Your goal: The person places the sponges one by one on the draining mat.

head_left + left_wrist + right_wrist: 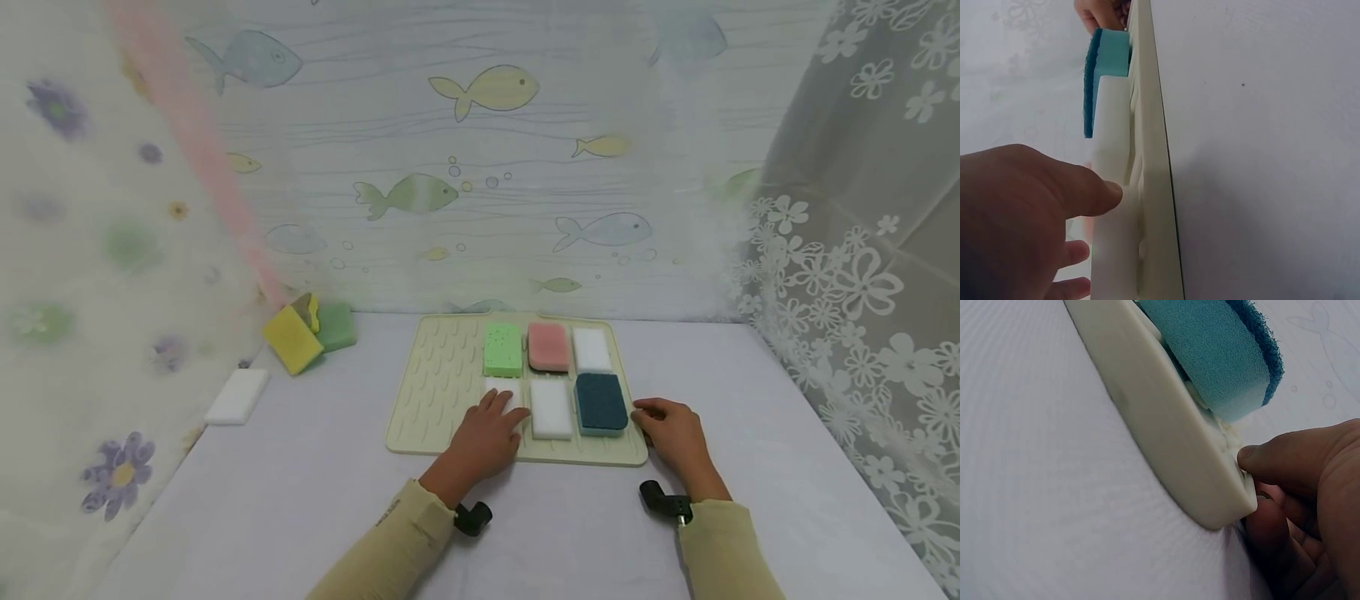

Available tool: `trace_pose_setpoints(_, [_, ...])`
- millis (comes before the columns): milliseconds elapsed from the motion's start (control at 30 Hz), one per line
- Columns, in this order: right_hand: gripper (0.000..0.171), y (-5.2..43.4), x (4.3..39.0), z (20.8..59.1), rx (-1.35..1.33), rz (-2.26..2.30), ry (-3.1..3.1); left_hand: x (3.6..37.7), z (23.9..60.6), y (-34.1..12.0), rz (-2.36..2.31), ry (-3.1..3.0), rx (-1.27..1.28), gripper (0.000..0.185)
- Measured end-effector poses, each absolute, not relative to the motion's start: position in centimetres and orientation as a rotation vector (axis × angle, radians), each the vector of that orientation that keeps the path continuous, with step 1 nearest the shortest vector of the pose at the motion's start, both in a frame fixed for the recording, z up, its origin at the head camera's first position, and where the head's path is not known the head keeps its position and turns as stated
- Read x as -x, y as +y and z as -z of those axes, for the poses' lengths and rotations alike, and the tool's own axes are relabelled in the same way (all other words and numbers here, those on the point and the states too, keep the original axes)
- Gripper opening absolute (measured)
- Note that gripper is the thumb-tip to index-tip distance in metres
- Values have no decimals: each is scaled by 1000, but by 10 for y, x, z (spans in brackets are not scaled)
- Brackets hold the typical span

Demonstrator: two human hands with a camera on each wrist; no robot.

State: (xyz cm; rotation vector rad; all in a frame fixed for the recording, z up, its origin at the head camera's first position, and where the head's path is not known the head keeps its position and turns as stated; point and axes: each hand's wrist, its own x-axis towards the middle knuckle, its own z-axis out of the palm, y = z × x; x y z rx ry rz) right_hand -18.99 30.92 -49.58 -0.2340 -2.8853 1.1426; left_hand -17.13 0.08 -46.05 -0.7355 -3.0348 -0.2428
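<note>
A cream ridged mat [442,375] lies on the white table and bears several sponges. In its back row are a green sponge [502,348], a pink sponge [548,346] and a white sponge [592,348]. My left hand [504,408] rests flat on a white sponge [497,387] in the front row. Its thumb [1094,194] touches the neighbouring white sponge [1113,125]. A teal scouring sponge [601,402] sits at the front right. My right hand [643,412] pinches the mat's front right corner [1210,487], with the thumb [1272,456] on top and the fingers below.
A yellow sponge [292,337] and a green sponge [336,325] lean at the back left, with a flat white sponge [237,396] nearer. Fish-print sheeting [480,167] closes the back and flowered curtains hang on both sides.
</note>
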Motion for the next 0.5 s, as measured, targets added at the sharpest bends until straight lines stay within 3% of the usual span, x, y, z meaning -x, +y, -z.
trace_pose_setpoints(500, [36,309,188,495,227,-1148,-2878,180,457,-31,420,-3052,640,51])
